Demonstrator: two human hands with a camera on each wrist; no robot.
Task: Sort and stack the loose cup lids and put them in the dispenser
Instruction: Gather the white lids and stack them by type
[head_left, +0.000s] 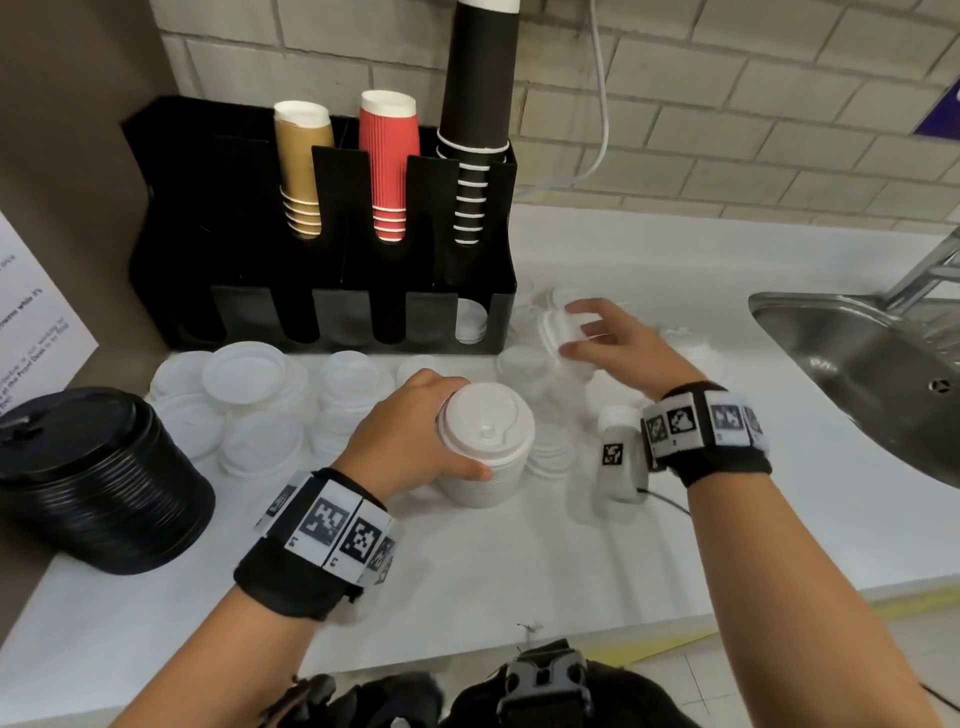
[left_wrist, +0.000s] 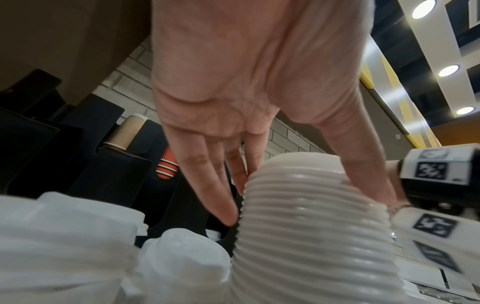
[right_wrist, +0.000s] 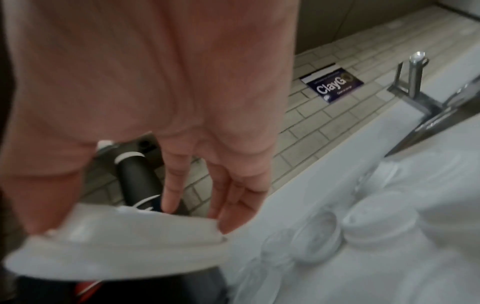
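My left hand (head_left: 415, 431) grips a tall stack of white lids (head_left: 485, 441) that stands on the white counter, fingers behind it and thumb in front. The left wrist view shows the ribbed stack (left_wrist: 311, 226) between thumb and fingers. My right hand (head_left: 597, 332) holds a small bunch of white lids (head_left: 558, 330), tilted on edge, just right of the black dispenser (head_left: 322, 223). In the right wrist view a white lid (right_wrist: 116, 236) sits between thumb and fingertips, blurred. Loose white lids (head_left: 260, 395) lie along the dispenser's front. A few white lids (head_left: 470, 322) sit in its rightmost slot.
A stack of black lids (head_left: 98, 478) stands at the left. The dispenser's rear slots hold brown cups (head_left: 301, 171), red cups (head_left: 389, 161) and black cups (head_left: 475, 119). A steel sink (head_left: 872, 364) lies at the right. A small white tagged device (head_left: 618, 457) hangs by my right wrist.
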